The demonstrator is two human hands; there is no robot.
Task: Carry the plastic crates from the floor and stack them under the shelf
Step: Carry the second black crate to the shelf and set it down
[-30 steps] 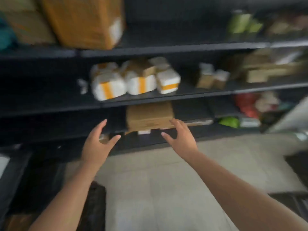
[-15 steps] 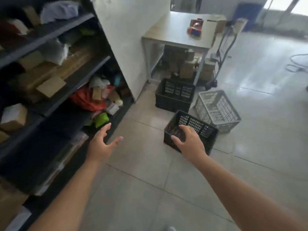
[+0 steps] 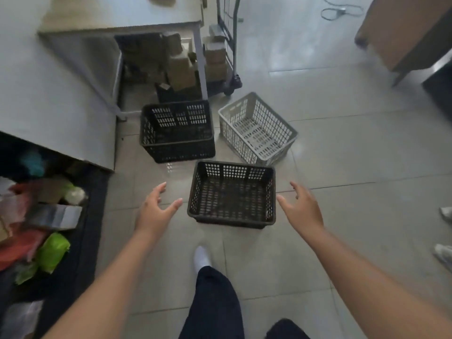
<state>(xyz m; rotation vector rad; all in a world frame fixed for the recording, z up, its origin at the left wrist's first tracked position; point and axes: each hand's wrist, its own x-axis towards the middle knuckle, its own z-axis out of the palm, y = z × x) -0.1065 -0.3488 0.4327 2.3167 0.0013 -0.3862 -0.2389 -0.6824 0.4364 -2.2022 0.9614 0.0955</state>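
Three perforated plastic crates stand on the tiled floor in front of me. The nearest is a shallow dark brown crate [image 3: 232, 194], empty. Behind it to the left is a deeper black crate [image 3: 177, 130], and to the right a grey crate [image 3: 256, 128] turned at an angle. My left hand [image 3: 155, 209] is open just left of the brown crate, a short gap from its side. My right hand [image 3: 302, 207] is open just right of it, fingers spread. Neither hand touches the crate. The dark shelf [image 3: 80, 241] runs along the left edge.
A grey table [image 3: 117, 15] with cardboard boxes [image 3: 181, 67] under it stands behind the crates, next to a wheeled trolley [image 3: 230, 77]. Bags and packets lie on the low shelf at left. Another person's shoes [image 3: 444, 253] show at the right edge. My own leg and foot [image 3: 203, 258] are below.
My view swung from the shelf down to the floor and I came close to the crates. Both hands now flank the brown crate, spread wider apart.
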